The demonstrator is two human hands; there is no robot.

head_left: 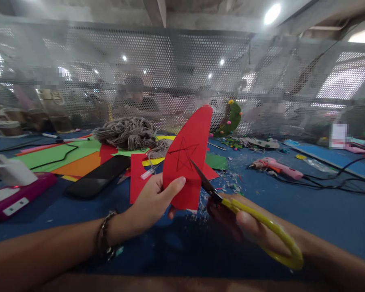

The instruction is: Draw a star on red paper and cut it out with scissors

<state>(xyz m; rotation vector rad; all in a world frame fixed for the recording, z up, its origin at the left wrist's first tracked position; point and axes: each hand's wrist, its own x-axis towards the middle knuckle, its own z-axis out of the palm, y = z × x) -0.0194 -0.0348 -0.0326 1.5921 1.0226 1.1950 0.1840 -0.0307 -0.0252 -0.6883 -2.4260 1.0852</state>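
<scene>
Left hand (152, 205), thumb closed, pinches star-marked red paper (187, 129); right hand (252, 227), curled, grips yellow-handled scissors (214, 195). Scraps (232, 186) litter blue tabletop (331, 219) beyond right hand, perforated screen (188, 61) farther off.

"What's on your blue table (337, 211)?"
"At my ten o'clock, a purple power strip (26, 192); at eleven, a black device (99, 178)."
"Past noon?"
"Small scraps (235, 187) at one, a pink glue gun (282, 168) at two."

The left hand (152, 198) grips red paper (190, 172) bearing a drawn star (184, 154), the right hand (251, 225) yellow-handled scissors (220, 198).
</scene>
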